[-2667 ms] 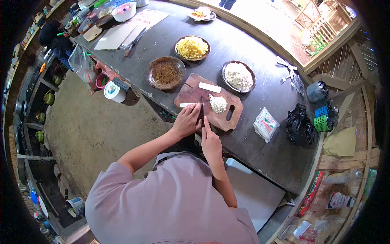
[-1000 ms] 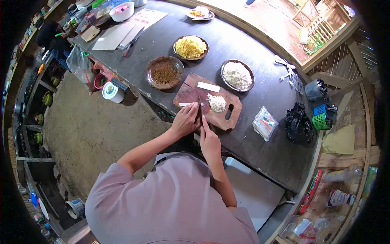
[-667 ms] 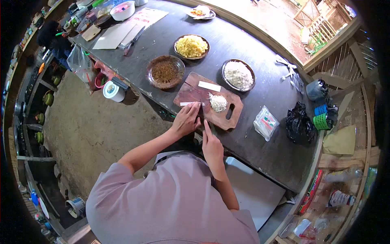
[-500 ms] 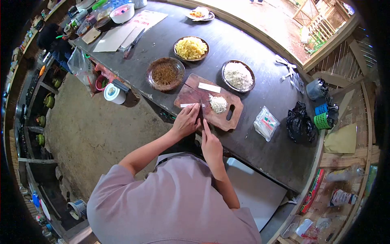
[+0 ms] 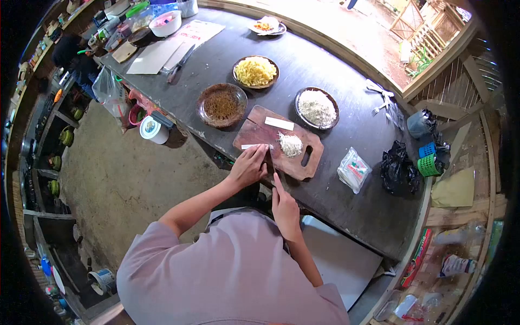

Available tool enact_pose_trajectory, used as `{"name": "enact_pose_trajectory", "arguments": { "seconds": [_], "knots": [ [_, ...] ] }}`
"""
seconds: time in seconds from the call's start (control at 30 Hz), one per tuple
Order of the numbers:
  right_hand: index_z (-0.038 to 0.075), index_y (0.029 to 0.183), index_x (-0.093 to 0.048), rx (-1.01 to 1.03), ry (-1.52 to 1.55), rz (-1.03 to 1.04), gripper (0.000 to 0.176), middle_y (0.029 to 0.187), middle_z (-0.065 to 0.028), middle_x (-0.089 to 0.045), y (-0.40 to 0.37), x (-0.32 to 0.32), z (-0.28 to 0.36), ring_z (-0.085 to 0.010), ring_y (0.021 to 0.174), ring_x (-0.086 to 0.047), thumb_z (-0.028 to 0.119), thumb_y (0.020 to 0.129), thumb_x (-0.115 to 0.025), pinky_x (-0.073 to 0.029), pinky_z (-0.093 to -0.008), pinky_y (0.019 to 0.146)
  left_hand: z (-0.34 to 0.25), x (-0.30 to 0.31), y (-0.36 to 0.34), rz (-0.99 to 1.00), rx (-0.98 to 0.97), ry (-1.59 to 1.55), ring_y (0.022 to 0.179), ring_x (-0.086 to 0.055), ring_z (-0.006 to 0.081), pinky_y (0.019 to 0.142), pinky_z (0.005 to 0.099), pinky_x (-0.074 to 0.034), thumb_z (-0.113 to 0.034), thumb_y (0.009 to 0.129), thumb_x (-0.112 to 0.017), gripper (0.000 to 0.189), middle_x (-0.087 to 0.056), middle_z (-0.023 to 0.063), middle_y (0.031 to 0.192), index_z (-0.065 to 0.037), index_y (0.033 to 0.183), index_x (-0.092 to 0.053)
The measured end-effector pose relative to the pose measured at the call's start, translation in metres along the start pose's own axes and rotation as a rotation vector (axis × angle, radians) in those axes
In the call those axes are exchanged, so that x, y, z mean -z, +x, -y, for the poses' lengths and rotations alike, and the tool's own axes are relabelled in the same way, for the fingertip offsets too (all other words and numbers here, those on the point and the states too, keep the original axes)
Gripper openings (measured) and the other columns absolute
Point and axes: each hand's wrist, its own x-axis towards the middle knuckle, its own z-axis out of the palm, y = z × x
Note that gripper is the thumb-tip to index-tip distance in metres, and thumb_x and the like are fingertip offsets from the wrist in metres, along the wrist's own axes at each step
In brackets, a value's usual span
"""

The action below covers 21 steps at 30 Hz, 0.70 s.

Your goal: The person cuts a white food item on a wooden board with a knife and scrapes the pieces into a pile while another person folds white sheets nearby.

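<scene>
My left hand (image 5: 249,165) presses its fingers on a thin white strip (image 5: 247,146) that lies on a wooden cutting board (image 5: 254,130). In my right hand (image 5: 285,210) is a knife (image 5: 273,162), its index finger stretched along the top; the blade is narrow and partly hard to make out beside my left fingertips. A small pile of white shreds (image 5: 291,145) sits to the right of the blade. Farther back on the board lies a flat white slab (image 5: 279,124). The board's handle hole is at its right end.
Behind the board stand a bowl of brown crumbs (image 5: 215,122), a bowl of yellow pieces (image 5: 255,72) and a bowl of white shreds (image 5: 317,108). To the right lie a plastic packet (image 5: 354,169) and a black bag (image 5: 400,167). Another knife (image 5: 181,63) rests by cardboard at far left.
My right hand and the knife have drawn slightly back toward my body. My left hand stays pressed on the strip. The whole view has shifted a little.
</scene>
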Motion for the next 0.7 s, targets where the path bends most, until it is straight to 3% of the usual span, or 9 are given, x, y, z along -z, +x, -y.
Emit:
{"name": "enact_pose_trajectory", "arguments": {
  "seconds": [0.1,0.17,0.3,0.5,0.7],
  "knots": [
    [0.026,0.158,-0.048,-0.036,0.023,0.027,0.049,0.094,-0.0276,-0.070,-0.001,0.004,-0.002,-0.0481,0.084,-0.069,0.025,0.109,-0.053,-0.054,-0.0546,0.072,-0.001,-0.001,-0.003,-0.033,-0.001,-0.001,0.131,-0.053,0.0327,0.113,0.0432,-0.045,-0.020,0.087,-0.065,0.061,-0.056,0.0186,0.140,0.007,0.141,-0.053],
    [0.031,0.160,-0.042,0.036,-0.010,-0.011,0.051,0.088,-0.0232,-0.071,0.012,-0.005,-0.005,-0.0439,0.080,-0.071,0.034,0.110,-0.049,-0.058,-0.0545,0.069,-0.001,-0.002,-0.001,-0.076,-0.023,0.026,0.130,-0.054,0.0316,0.112,0.0420,-0.045,-0.021,0.086,-0.065,0.060,-0.057,0.0184,0.138,0.007,0.138,-0.054],
    [0.029,0.159,-0.045,0.018,-0.062,0.004,0.049,0.087,-0.0233,-0.071,0.032,-0.011,0.003,-0.0442,0.079,-0.071,0.033,0.110,-0.049,-0.058,-0.0544,0.069,0.000,-0.003,-0.002,-0.058,-0.022,0.066,0.131,-0.054,0.0317,0.114,0.0426,-0.044,-0.022,0.086,-0.065,0.058,-0.058,0.0179,0.137,0.006,0.136,-0.056],
    [0.029,0.158,-0.045,0.069,0.028,-0.071,0.049,0.087,-0.0231,-0.072,0.000,-0.007,-0.009,-0.0437,0.079,-0.072,0.034,0.110,-0.049,-0.058,-0.0553,0.069,-0.002,0.002,-0.002,-0.044,-0.012,0.068,0.132,-0.054,0.0325,0.117,0.0438,-0.040,-0.025,0.086,-0.064,0.064,-0.058,0.0190,0.138,0.006,0.141,-0.054],
    [0.031,0.160,-0.043,-0.008,-0.060,0.013,0.050,0.087,-0.0234,-0.071,0.035,-0.014,0.003,-0.0447,0.081,-0.072,0.036,0.110,-0.048,-0.058,-0.0555,0.072,-0.003,-0.004,-0.005,-0.014,0.010,0.111,0.133,-0.054,0.0345,0.119,0.0469,-0.038,-0.029,0.088,-0.064,0.068,-0.058,0.0202,0.140,0.006,0.144,-0.052]
  ]
}}
